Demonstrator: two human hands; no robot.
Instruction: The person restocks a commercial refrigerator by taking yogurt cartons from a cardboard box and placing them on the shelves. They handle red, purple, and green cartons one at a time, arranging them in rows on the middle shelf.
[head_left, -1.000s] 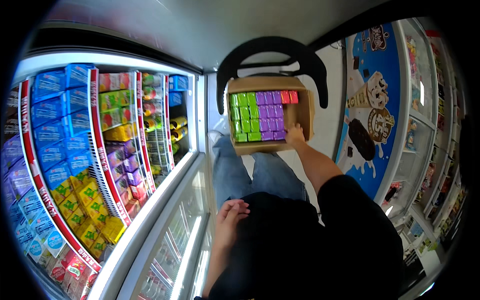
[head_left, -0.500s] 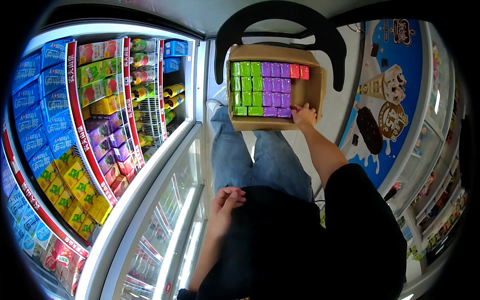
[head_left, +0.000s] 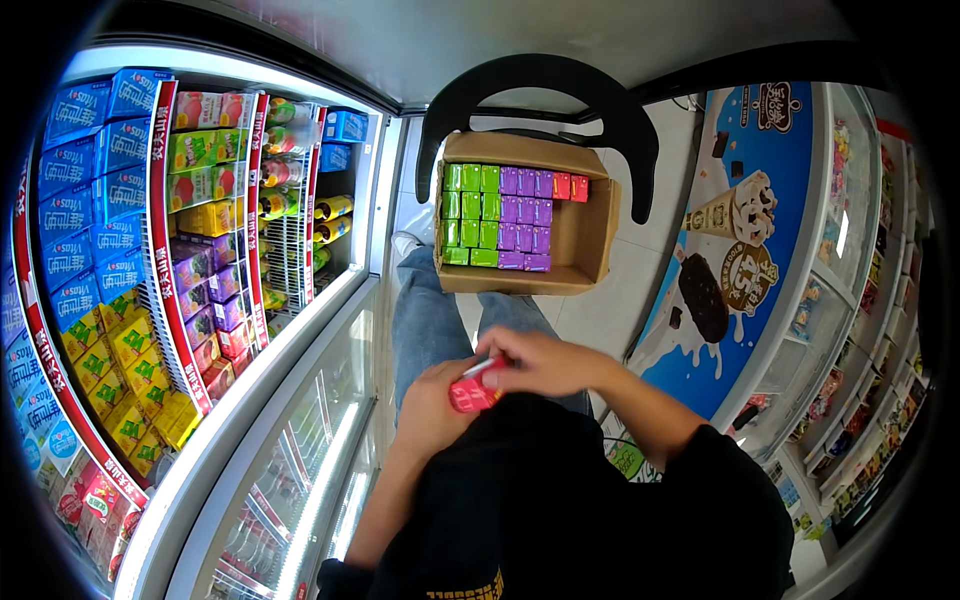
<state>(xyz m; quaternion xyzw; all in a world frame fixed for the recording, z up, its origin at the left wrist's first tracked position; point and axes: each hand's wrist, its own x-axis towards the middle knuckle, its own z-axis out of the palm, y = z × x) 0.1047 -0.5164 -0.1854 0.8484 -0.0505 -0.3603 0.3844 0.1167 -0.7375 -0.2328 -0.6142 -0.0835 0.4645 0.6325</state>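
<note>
A small red drink carton is held between my two hands, just above my lap. My left hand wraps its left side with closed fingers. From the right, my right hand grips its upper end, with the fingertips partly hidden. Beyond my knees stands an open cardboard box. Rows of green cartons, purple cartons and two red cartons fill its left and upper part. Bare cardboard shows at the box's lower right.
At left, an open cooler holds blue cartons, yellow cartons and bottles on shelves. Its glass door stands beside my left arm. A black curved chair back rises behind the box. On the right is a freezer with an ice-cream poster.
My right hand has left the box's lower right corner and come back to my lap. It meets my left hand there, and a red drink carton is now between them.
</note>
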